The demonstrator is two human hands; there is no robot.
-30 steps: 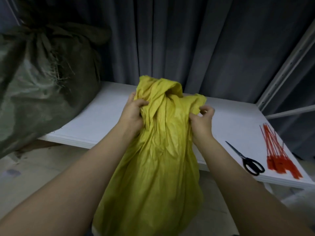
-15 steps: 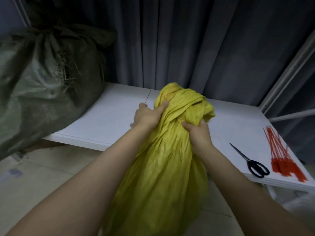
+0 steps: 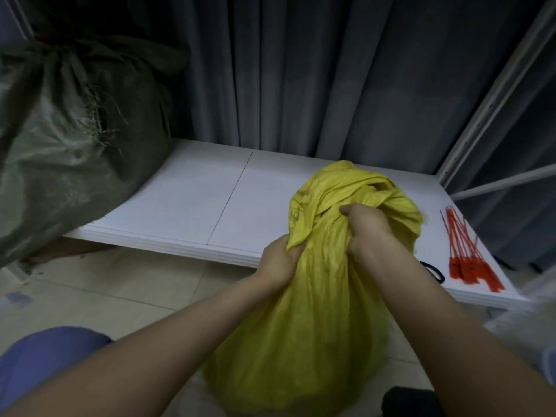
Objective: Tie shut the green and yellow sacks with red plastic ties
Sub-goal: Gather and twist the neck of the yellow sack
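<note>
Left grip (image 3: 278,263): fingers are curled tight into the gathered cloth at the neck of the yellow sack (image 3: 316,326), on its left side.
Right grip (image 3: 365,233): clenched round a bunch of the same neck, a little higher and to the right.
Yellow sack: stands on the floor (image 3: 105,290) in front of the person, against the front edge of the counter (image 3: 195,200). Its mouth is crumpled into a loose head above both fists.
Red plastic ties (image 3: 463,254): a bundle lying on the counter's right end, just beside the sack and apart from both hands.
Scissors (image 3: 433,270): only the black handle loops show, between the right forearm and the ties.
Green sack (image 3: 60,145): big and full, resting over the counter's left end, neck gathered at the top with frayed strands sticking out. I cannot tell whether a tie is on it.
Behind: a grey curtain (image 3: 301,70), with a pale metal upright (image 3: 496,85) at the right.
Bottom left: a blue-clad knee (image 3: 39,356).
</note>
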